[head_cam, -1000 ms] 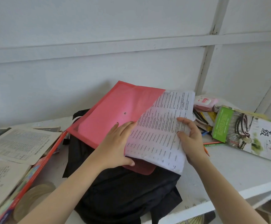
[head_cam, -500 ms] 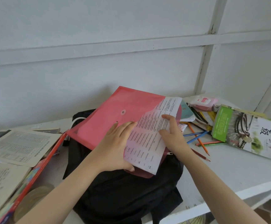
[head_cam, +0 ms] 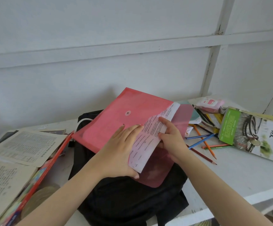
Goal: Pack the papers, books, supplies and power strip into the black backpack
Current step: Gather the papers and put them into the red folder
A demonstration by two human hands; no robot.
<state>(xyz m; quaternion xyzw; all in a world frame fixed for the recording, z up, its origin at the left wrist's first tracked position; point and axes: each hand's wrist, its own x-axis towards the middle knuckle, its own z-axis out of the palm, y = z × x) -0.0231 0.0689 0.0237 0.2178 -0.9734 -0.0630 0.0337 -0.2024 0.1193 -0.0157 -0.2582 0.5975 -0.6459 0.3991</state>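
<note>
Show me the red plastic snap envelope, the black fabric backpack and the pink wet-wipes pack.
red plastic snap envelope (head_cam: 109,128): head view, front face left of the snap.
black fabric backpack (head_cam: 129,201): head view, near front fabric.
pink wet-wipes pack (head_cam: 210,103): head view, top of wrapper.

Tight at centre and left; open at front right.
Top of black backpack (head_cam: 124,198) covered by red snap folder (head_cam: 116,124), printed sheets (head_cam: 148,141) jutting from it, left hand (head_cam: 121,152) flat on top, right hand (head_cam: 173,139) pinching the sheets. Left: open books (head_cam: 23,147), tape roll (head_cam: 39,196). Right: scattered coloured pencils (head_cam: 202,141), green-spined book (head_cam: 254,136); bare white table (head_cam: 238,176) in front. Wall (head_cam: 83,87) close behind.
</note>
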